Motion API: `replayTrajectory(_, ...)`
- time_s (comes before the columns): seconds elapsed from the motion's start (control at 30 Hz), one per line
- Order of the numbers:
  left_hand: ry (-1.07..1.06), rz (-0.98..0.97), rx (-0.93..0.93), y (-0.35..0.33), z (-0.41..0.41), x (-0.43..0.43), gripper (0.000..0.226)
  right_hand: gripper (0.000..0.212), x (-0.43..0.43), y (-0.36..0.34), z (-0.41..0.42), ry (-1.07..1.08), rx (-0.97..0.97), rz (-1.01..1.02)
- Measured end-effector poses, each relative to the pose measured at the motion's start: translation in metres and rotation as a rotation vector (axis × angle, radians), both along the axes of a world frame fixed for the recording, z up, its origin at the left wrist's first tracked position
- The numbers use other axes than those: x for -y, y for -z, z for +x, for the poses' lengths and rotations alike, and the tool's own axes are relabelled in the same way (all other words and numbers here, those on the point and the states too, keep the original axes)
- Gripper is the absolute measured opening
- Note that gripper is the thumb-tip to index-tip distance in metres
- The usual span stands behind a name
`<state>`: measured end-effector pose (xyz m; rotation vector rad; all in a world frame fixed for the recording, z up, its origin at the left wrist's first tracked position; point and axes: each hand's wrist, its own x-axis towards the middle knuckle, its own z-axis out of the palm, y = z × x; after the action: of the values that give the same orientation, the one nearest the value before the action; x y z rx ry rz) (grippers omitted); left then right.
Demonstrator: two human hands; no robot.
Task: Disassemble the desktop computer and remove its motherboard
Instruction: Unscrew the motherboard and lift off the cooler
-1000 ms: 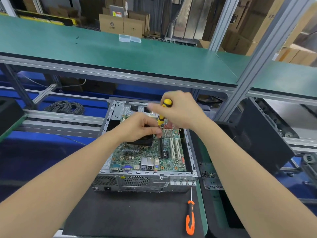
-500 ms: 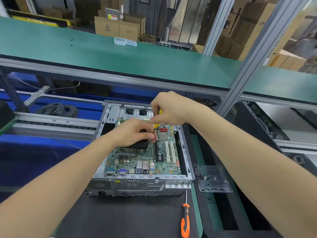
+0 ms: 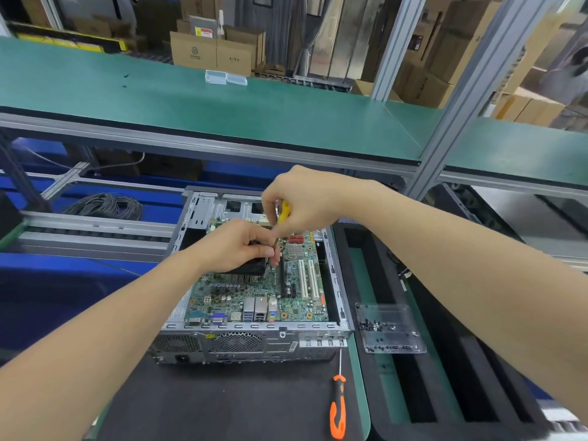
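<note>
An open grey desktop case lies on a black mat, with the green motherboard inside it. A black CPU cooler sits on the board. My left hand rests curled over the cooler, its thumb and fingertip by the screwdriver shaft. My right hand grips a yellow-handled screwdriver held upright, its tip down at the cooler's right edge. Most of the handle is hidden in my fist.
An orange-handled screwdriver lies on the black mat in front of the case. A clear tray with several small screws sits to the right. A coil of grey cable lies at back left. A green shelf overhangs.
My right hand has dropped lower and closed further over the yellow handle, so less of it shows. My left hand stays on the cooler. The view has shifted slightly.
</note>
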<state>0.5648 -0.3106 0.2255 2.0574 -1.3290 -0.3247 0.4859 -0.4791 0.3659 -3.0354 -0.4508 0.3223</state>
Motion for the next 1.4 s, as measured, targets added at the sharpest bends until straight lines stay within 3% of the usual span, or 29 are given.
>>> replayTrajectory(0.07,-0.002,-0.002,0.019,0.0,-0.001,-0.001,0.039,0.024,-0.008,-0.006,0.008,0.187,-0.129,0.025)
replayTrajectory(0.13,-0.005,-0.001,0.024,0.0,-0.002,0.0,0.034,0.029,-0.019,-0.008,0.019,0.319,-0.236,-0.098)
replayTrajectory(0.23,-0.025,0.005,0.022,0.003,0.001,-0.003,0.019,0.042,-0.033,-0.007,0.033,0.365,-0.341,-0.257)
replayTrajectory(0.33,-0.005,0.063,0.023,0.001,0.001,-0.002,0.006,0.044,-0.028,-0.007,0.036,0.4,-0.421,-0.18)
replayTrajectory(0.4,0.032,0.112,0.135,0.004,0.003,-0.003,0.026,0.042,-0.025,-0.006,0.034,0.332,-0.38,-0.192)
replayTrajectory(0.47,0.073,0.117,0.226,0.004,0.004,-0.002,0.028,0.042,-0.023,-0.004,0.03,0.216,-0.298,-0.281)
replayTrajectory(0.57,0.115,0.099,0.18,0.001,0.007,-0.001,0.022,0.04,-0.014,0.001,0.023,0.055,-0.17,-0.321)
replayTrajectory(0.7,0.164,0.103,0.145,-0.005,0.007,-0.001,0.032,0.044,0.0,0.005,0.012,-0.146,-0.041,-0.263)
replayTrajectory(0.87,0.125,0.134,0.172,0.0,0.009,-0.001,0.022,0.033,-0.002,0.009,0.012,-0.365,0.029,-0.312)
replayTrajectory(0.97,0.08,0.144,0.211,0.002,0.007,-0.001,0.041,0.039,-0.006,0.008,0.017,-0.381,0.057,-0.311)
replayTrajectory(1.1,-0.139,0.346,0.478,-0.001,0.0,0.0,0.083,0.039,-0.003,0.004,0.025,-0.309,0.056,-0.312)
replayTrajectory(1.4,-0.159,0.337,0.327,-0.014,-0.003,0.0,0.081,0.038,-0.006,-0.016,0.032,-0.241,0.101,-0.347)
